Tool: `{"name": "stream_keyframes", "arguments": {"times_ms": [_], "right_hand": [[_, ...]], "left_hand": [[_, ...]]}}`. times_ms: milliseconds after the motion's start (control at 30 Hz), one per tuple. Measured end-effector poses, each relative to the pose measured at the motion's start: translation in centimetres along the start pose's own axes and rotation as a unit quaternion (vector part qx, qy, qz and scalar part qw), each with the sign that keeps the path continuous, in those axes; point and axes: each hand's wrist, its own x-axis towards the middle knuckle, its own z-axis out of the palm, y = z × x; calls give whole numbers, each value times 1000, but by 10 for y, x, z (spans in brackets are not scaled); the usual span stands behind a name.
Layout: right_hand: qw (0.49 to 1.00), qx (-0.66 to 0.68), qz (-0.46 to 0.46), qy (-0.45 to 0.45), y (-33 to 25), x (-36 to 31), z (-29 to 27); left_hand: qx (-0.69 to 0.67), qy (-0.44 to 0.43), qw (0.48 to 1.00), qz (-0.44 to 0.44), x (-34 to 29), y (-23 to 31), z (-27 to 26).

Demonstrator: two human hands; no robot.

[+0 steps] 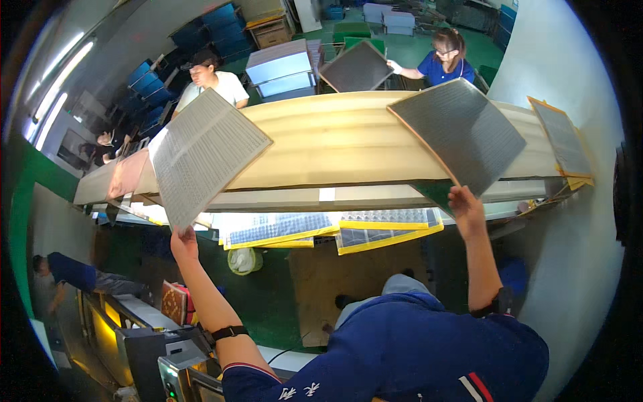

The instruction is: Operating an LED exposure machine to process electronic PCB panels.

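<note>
My left hand is closed on the lower corner of a pale grey circuit board panel, which is covered in fine rows and has a copper-coloured edge. On the other side, my right hand grips the lower corner of a darker circuit board panel, also copper-edged. Both panels are tilted and held up over the long cream-coloured bench top, well apart from each other. Fingers behind each panel are partly hidden.
Below the bench lie several yellow-edged sheets. A bin with a white liner stands on the floor. Across the bench are a person in white and a person in blue holding a dark panel. A framed panel leans at the right.
</note>
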Motion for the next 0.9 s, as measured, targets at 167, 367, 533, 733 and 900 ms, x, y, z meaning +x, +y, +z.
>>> {"name": "stream_keyframes", "arguments": {"times_ms": [167,367,533,733,900], "right_hand": [[989,34,-3,-147,65,-36,67],[899,-8,223,-376,90,-34,98],[804,-171,268,-503,72,6,127],[753,-125,332,-555,113,59,106],[733,-21,387,-559,96,15,146]], "left_hand": [[91,-118,987,59,-80,-55,61],[106,-59,993,-12,-248,-60,59],[-18,-15,993,-118,-309,-47,41],[136,62,988,-40,-406,-68,60],[229,273,934,13,-548,-77,30]]}}
